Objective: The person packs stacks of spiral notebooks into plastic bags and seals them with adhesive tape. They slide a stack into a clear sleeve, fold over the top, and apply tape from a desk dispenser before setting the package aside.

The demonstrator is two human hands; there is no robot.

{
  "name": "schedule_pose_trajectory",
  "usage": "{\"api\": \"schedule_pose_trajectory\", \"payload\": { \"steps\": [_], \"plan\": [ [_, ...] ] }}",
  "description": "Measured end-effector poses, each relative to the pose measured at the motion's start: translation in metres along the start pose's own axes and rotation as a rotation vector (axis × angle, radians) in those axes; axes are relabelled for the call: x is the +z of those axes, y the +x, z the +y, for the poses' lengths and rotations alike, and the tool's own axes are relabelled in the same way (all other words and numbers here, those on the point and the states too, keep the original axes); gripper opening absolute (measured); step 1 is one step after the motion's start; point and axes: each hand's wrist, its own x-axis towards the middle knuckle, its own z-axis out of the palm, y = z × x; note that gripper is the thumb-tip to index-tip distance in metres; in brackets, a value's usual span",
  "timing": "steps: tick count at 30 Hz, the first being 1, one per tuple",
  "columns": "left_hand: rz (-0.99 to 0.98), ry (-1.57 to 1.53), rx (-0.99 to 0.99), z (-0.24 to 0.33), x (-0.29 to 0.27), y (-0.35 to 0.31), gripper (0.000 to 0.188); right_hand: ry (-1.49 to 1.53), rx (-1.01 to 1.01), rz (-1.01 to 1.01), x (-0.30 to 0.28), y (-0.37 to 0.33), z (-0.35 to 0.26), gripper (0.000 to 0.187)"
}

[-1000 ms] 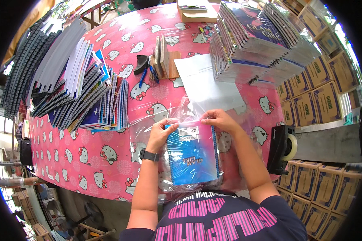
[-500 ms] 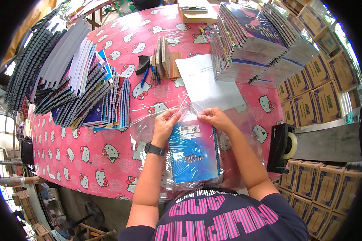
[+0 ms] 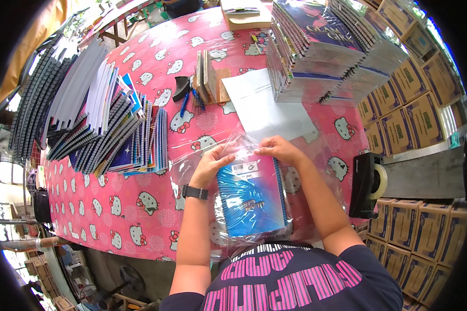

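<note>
- Step in hand, by judgement: wrapping. The notebook (image 3: 251, 199) lies under clear film (image 3: 238, 139), and both hands work the film at the cover's far end.
- Location: on the table (image 3: 161, 220), close to its near edge and right of the middle — directly in front of the person.
- Left hand (image 3: 211, 163): thumb and forefinger close together, apparently pinching film by the notebook's far left corner. Whether they also catch the cover, cannot tell.
- Right hand (image 3: 281, 150): thumb and forefinger pressed together on film by the far right corner; the other fingers curl behind.
- Next move, as judged: calls for drawing the loose film snug and folding it flat over the far end, without creasing the cover. The tape dispenser (image 3: 366, 181) at the table's right edge seems handy for sealing.
- Notebook's look: blue cover, shading to pink toward the far right corner; white barcode label (image 3: 245, 168) near the far end; dark shiny lettering lower down, blurred by glare.
- Coil binding shows along the right side. The film glints in streaks and looks wrinkled — slack spreads past both sides.
- A white sheet (image 3: 267, 106) lies beyond the hands, toward the table's far edge.
</note>
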Motion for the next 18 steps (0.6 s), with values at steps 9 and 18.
{"api": "schedule_pose_trajectory", "payload": {
  "steps": [9, 18],
  "plan": [
    [0.156, 0.232, -0.074, -0.023, -0.015, -0.001, 0.027, -0.169, -0.151, -0.013, -0.004, 0.003, 0.013, 0.021],
    [0.269, 0.187, -0.068, -0.029, -0.019, 0.020, 0.030, 0.253, 0.098, 0.102, 0.006, 0.015, 0.002, 0.028]
  ]
}}
